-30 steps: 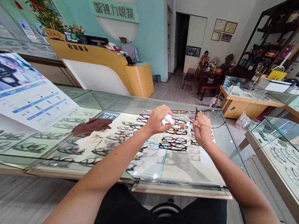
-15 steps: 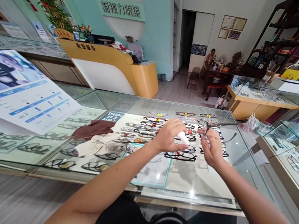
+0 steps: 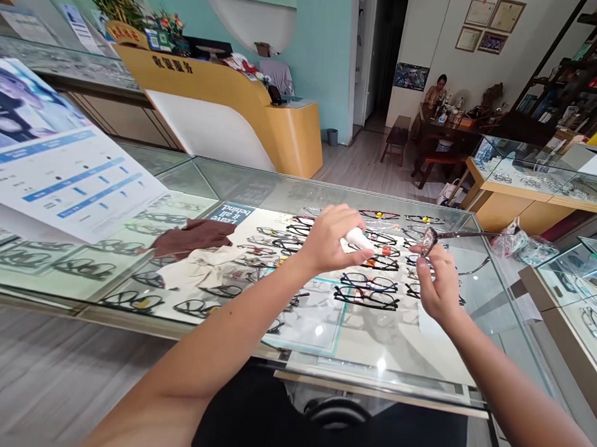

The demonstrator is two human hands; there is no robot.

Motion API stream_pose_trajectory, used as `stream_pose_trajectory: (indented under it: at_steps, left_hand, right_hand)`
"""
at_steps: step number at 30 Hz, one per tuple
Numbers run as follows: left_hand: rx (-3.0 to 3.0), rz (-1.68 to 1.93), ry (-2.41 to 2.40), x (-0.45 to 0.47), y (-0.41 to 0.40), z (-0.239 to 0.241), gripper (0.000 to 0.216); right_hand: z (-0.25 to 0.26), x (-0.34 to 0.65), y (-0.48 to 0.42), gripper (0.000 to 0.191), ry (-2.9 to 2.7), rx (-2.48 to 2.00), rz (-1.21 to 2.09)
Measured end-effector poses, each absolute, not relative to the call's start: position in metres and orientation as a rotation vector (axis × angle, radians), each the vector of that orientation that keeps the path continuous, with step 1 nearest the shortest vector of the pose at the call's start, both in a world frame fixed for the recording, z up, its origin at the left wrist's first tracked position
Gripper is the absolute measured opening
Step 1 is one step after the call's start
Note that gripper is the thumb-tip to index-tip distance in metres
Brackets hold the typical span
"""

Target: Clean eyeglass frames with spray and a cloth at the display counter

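My left hand (image 3: 327, 245) is wrapped round a small white bottle (image 3: 358, 238), whose narrow end points right, toward the other hand. A pair of eyeglasses (image 3: 429, 241) is pinched in my right hand (image 3: 439, 284) by the front, with its temples reaching out to the right. Bottle and eyeglasses are a short gap apart, both above the glass display counter (image 3: 401, 356). Under the glass lie rows of spectacle frames (image 3: 367, 297). To the left, a brown cloth (image 3: 195, 238) and a cream cloth (image 3: 199, 266) lie crumpled on the counter top.
A large calendar card (image 3: 76, 172) stands at the left on the counter. Beyond it is a yellow and white reception desk (image 3: 244, 107). More glass cases (image 3: 541, 183) stand to the right. A person (image 3: 435, 94) sits at a dark table in the back.
The view has tilted down slightly, so the background sits higher. Both hands keep their holds on the bottle and eyeglasses, and the gap between them looks slightly wider.
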State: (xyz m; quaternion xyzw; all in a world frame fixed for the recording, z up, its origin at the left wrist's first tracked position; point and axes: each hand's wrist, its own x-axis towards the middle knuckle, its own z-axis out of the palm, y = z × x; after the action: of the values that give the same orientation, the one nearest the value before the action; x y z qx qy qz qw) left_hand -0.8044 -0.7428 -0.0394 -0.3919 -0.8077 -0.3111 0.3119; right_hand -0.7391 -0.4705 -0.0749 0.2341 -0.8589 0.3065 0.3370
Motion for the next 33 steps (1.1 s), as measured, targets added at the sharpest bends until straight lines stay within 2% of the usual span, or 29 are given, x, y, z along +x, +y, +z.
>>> stream_pose_trajectory:
  at_steps: [7,10,13,14,16,18,22,28,33]
  left_hand:
    - [-1.343,-0.523,-2.362,-0.745,-0.712,-0.023,0.041]
    - [-1.464,-0.335,-2.382,-0.686,-0.708,-0.023,0.055]
    - [-1.534,-0.099,-2.451,-0.637,-0.719,-0.047,0.064]
    - [-1.501,-0.06,-2.476,-0.626,-0.725,-0.06,0.059]
    - [-1.37,-0.003,-2.511,-0.612,-0.737,-0.085,0.035]
    - [-1.217,-0.01,-2.541,-0.607,-0.747,-0.106,0.021]
    - [-0.959,-0.139,-2.575,-0.602,-0.757,-0.13,0.022]
    - [-0.812,-0.156,-2.525,-0.6,-0.75,-0.139,0.014]
    - [-0.757,-0.106,-2.532,-0.605,-0.747,-0.139,0.013]
  right_hand:
    - [-0.078,-0.762,-0.453,0.032,-2.261,0.439,0.757]
    - [-0.078,-0.771,-0.449,0.034,-2.213,0.384,0.745]
    - [-0.079,-0.776,-0.446,0.036,-2.16,0.398,0.744]
    - [-0.08,-0.777,-0.446,0.037,-2.151,0.404,0.744]
    - [-0.082,-0.777,-0.446,0.036,-2.147,0.415,0.743]
    - [-0.081,-0.778,-0.448,0.035,-2.134,0.432,0.74]
    - [-0.068,-0.78,-0.458,0.035,-2.056,0.476,0.787]
    - [-0.033,-0.777,-0.474,0.039,-2.018,0.542,0.774]
    - [-0.026,-0.779,-0.475,0.032,-2.013,0.531,0.799]
